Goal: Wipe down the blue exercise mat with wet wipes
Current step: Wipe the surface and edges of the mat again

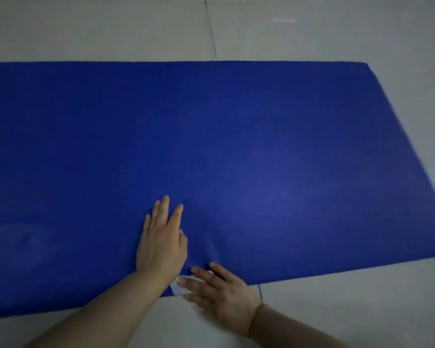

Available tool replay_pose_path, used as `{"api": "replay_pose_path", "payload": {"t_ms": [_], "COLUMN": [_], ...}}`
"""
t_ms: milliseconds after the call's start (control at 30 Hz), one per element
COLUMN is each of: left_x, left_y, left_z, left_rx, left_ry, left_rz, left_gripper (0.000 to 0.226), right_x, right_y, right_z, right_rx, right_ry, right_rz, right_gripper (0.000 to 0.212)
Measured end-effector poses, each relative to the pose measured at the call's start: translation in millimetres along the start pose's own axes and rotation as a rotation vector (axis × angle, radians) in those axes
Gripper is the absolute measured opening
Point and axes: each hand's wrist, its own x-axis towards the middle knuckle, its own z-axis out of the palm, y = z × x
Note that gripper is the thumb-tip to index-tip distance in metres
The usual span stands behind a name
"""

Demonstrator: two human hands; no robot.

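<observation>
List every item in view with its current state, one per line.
blue mat: unrolled flat on the tiled floor.
wet wipe: white, at the mat's near edge, under the right hand.
left hand: flat, fingers straight, pressing the mat.
right hand: fingers straight, pressing the wipe.

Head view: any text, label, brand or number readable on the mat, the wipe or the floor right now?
None readable.
Blue exercise mat: plain, no print visible.
Wet wipe under the right hand: plain white, mostly covered.
Tiled floor: only grout lines and glare.
</observation>
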Motion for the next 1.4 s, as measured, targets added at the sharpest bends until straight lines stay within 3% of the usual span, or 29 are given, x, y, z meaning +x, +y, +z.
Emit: {"api": "replay_pose_path", "payload": {"t_ms": [433, 700, 1000, 1267, 1400], "left_x": [-9, 3, 19, 30, 36], "left_y": [40, 67, 96, 120, 125], "left_z": [42, 48, 59, 63, 73], "left_rx": [0.193, 0.143, 0.158, 0.247, 0.243], "left_ry": [-0.138, -0.165, -0.204, -0.191, -0.231], "left_rz": [0.274, 0.398, 0.566, 0.642, 0.644], "left_gripper": [0.059, 0.059, 0.058, 0.063, 0.061], "right_x": [-115, -168, -213, -241, -261], "right_y": [75, 115, 143, 161, 168], "right_z": [-15, -38, -59, -68, -77], "right_rx": [-0.083, -0.112, -0.149, -0.176, -0.183], "right_ry": [0.007, -0.164, -0.224, -0.187, -0.149], "right_rz": [0.130, 0.190, 0.288, 0.338, 0.447], "right_gripper": [0.026, 0.033, 0.034, 0.040, 0.028]}}
